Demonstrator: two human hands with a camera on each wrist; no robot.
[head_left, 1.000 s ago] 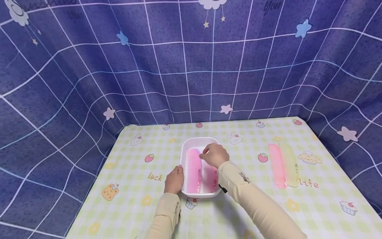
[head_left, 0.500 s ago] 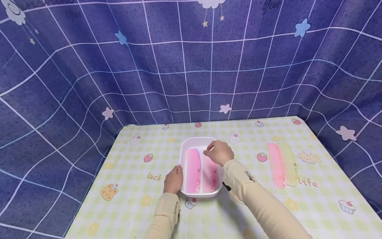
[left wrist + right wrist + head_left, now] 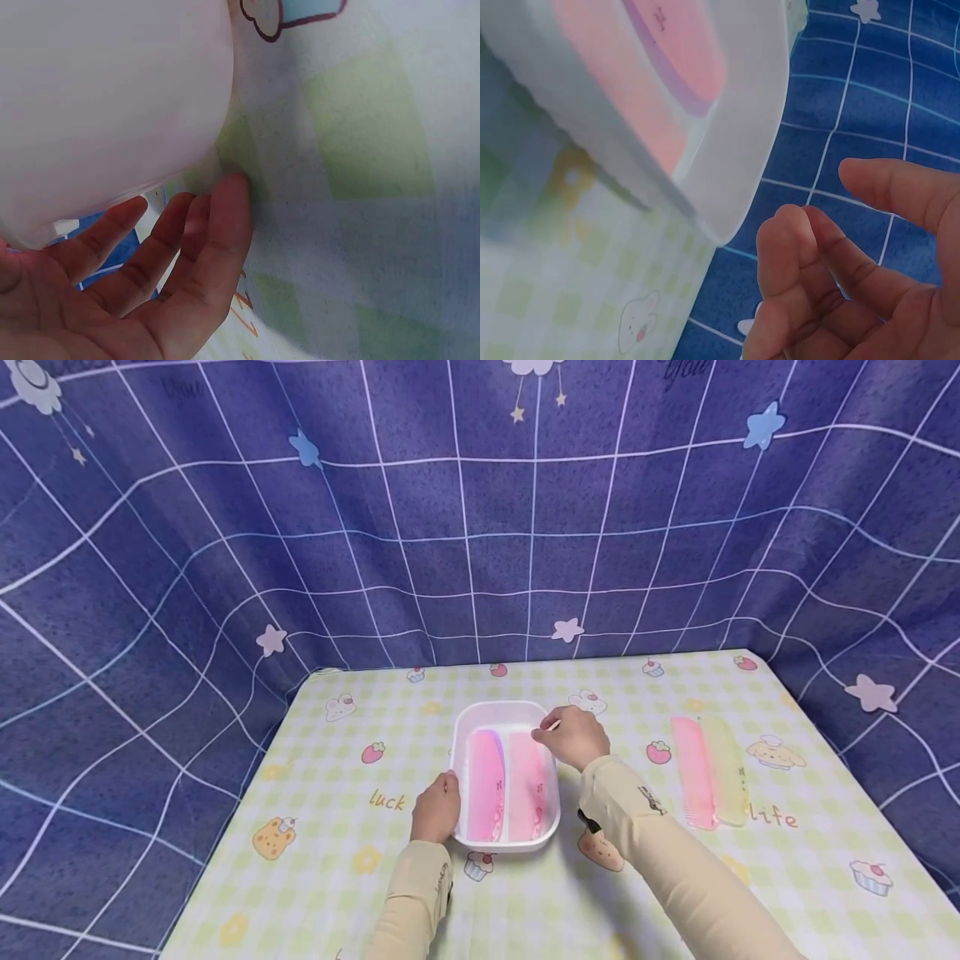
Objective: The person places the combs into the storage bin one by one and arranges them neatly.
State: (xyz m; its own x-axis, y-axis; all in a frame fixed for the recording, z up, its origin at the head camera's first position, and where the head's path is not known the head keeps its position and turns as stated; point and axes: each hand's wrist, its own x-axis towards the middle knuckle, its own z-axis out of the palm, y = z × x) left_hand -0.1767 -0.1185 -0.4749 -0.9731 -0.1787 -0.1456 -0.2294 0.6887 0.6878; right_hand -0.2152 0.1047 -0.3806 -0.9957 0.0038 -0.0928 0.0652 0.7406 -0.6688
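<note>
A white plastic basket holds two combs side by side: a pink comb with a lilac edge at left and a paler pink comb at right. My left hand holds the basket's left side, thumb at the rim. In the left wrist view its loosely bent fingers lie along the outer wall. Over the basket's far right corner is my right hand. The right wrist view shows that hand with thumb and fingers apart and nothing between them.
On the table's right side a pink comb and a pale green comb lie together. A checked cloth with printed figures covers the table. Behind it hangs a blue grid-patterned curtain.
My right hand has moved right from above the basket's middle toward its right rim, uncovering the paler pink comb. My left hand stays at the basket's left side.
</note>
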